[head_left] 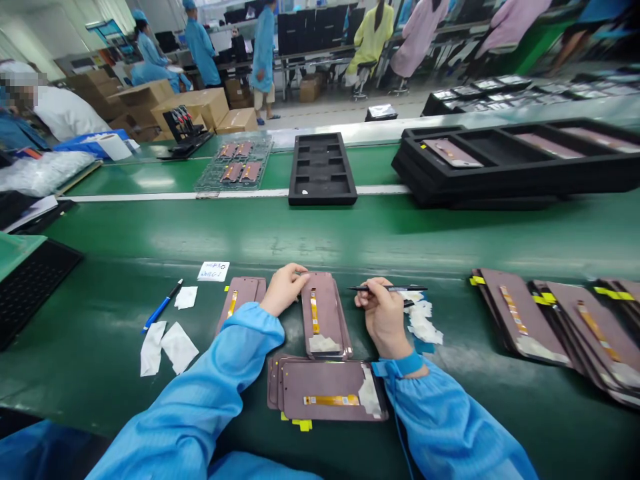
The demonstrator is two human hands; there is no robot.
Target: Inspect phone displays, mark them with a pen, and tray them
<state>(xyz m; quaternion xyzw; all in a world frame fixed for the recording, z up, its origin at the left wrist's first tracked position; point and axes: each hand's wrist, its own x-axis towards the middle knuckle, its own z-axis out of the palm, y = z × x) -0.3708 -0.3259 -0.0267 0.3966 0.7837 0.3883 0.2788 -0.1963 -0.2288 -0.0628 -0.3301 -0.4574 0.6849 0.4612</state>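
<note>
My left hand (pixel 284 288) rests its fingers on the top left corner of a mauve phone panel (pixel 325 315) with an orange flex strip, lying upright on the green table. My right hand (pixel 384 313) holds a thin black pen-like tool (pixel 395 289), its tip pointing left toward the panel's upper right edge. Another small stack of panels (pixel 241 300) lies left of my left hand. A stack of panels (pixel 327 390) lies sideways close to me. Peeled white film scraps (pixel 424 323) pile up right of my right hand.
More mauve panels (pixel 555 323) fan out at the right. A blue pen (pixel 163 307), white wipes (pixel 165 347) and a paper note (pixel 214 271) lie at the left. Black trays (pixel 321 170) (pixel 515 160) stand beyond. Workers in gowns stand far behind.
</note>
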